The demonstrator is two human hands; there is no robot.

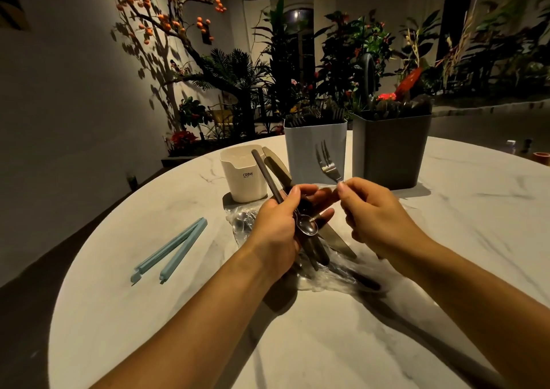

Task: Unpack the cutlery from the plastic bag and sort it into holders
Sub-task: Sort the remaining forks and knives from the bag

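Marble table [446, 239], plants [351, 46] behind; left hand [276, 224] grips cutlery bundle [309, 230], right hand [375, 210] pinches fork [327, 162].

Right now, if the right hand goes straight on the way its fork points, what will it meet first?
Most likely the pale blue holder: the right hand pinches the fork, whose tines point up at that holder's front wall. Depth is unclear, so the gap cannot be judged.

1. Your hands met at table [446, 210] centre, above the bag [333, 272].
2. Three holders [315, 150] stood at twelve o'clock.
3. The clip [169, 248] lay at nine o'clock.
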